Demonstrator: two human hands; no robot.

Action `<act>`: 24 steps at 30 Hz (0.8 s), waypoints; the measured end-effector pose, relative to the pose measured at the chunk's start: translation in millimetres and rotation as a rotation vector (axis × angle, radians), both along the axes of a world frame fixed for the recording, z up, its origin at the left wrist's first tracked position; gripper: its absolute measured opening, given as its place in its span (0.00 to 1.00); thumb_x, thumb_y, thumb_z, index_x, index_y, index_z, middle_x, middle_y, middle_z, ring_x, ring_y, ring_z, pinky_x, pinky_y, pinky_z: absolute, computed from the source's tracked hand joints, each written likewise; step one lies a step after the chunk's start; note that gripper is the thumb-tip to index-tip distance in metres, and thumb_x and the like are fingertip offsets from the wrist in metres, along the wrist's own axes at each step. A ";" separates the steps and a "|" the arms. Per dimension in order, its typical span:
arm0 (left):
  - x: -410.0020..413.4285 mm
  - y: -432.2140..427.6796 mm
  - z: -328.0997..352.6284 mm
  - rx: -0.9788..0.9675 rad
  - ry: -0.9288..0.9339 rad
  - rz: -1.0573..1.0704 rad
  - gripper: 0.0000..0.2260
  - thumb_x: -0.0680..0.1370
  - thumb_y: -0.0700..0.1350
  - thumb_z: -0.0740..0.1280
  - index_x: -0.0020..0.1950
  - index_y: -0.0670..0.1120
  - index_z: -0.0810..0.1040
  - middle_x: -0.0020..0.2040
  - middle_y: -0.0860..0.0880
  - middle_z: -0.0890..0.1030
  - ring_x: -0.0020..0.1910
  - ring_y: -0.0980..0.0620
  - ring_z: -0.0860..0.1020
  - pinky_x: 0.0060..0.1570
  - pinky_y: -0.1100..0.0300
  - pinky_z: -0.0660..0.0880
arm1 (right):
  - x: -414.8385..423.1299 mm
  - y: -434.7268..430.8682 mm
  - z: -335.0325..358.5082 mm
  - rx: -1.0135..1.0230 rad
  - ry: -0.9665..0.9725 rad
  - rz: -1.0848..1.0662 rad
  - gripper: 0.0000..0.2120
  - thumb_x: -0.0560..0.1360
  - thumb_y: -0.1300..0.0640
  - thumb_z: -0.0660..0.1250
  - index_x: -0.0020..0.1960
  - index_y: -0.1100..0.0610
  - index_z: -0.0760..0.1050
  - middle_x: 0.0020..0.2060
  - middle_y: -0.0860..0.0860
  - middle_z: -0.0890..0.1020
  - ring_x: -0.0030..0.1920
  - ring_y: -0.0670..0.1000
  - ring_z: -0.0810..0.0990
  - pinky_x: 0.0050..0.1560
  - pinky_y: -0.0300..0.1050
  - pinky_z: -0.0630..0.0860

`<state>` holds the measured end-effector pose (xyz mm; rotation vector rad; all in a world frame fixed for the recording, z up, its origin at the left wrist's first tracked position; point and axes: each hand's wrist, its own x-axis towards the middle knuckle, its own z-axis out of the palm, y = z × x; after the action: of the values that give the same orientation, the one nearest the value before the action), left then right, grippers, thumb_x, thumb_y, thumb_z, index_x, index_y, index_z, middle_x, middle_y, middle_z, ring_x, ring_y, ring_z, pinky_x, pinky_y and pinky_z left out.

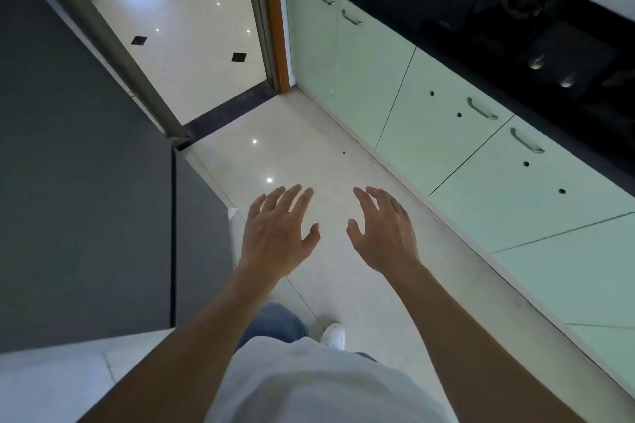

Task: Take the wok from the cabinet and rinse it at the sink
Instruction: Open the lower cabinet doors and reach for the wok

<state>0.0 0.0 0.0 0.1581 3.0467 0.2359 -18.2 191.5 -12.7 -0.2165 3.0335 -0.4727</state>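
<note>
My left hand (280, 228) and my right hand (383, 228) are stretched out side by side over the pale floor, fingers spread, holding nothing. To the right runs a row of pale green cabinet doors (443, 127) with metal handles (481, 109), all closed, under a black countertop (515, 27). The nearest door is about a hand's width to the right of my right hand. No wok and no sink are in view.
A tall dark grey appliance (86, 182) stands close on the left. A doorway with an orange frame (271, 10) and a dark threshold opens ahead onto a glossy tiled room. A hob with knobs (549, 72) sits in the countertop. My white shoe (333, 335) is on the floor.
</note>
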 end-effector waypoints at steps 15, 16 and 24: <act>-206.5 -63.1 -8.7 0.003 0.005 0.036 0.28 0.78 0.60 0.60 0.76 0.52 0.63 0.75 0.49 0.69 0.74 0.45 0.67 0.73 0.46 0.62 | -212.4 -61.1 -8.5 0.015 -0.053 0.021 0.27 0.77 0.49 0.66 0.74 0.55 0.68 0.70 0.56 0.74 0.71 0.57 0.72 0.72 0.54 0.67; -224.8 -72.2 -7.0 0.005 -0.001 0.040 0.28 0.77 0.60 0.60 0.76 0.52 0.64 0.75 0.49 0.70 0.74 0.45 0.67 0.73 0.46 0.62 | -230.7 -68.7 -7.1 0.019 -0.057 0.021 0.27 0.76 0.49 0.66 0.74 0.55 0.68 0.70 0.56 0.74 0.71 0.57 0.72 0.71 0.54 0.68; -358.0 -135.1 -3.9 -0.013 -0.005 0.018 0.28 0.78 0.61 0.58 0.76 0.52 0.63 0.75 0.49 0.69 0.74 0.45 0.67 0.73 0.47 0.62 | -366.6 -133.9 -1.1 0.013 -0.080 -0.010 0.27 0.77 0.50 0.64 0.74 0.55 0.67 0.71 0.56 0.73 0.72 0.57 0.70 0.72 0.53 0.66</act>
<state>-358.0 -135.1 -3.9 0.1294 3.0456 0.2180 -384.8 57.7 -13.8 -0.1774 2.9607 -0.4505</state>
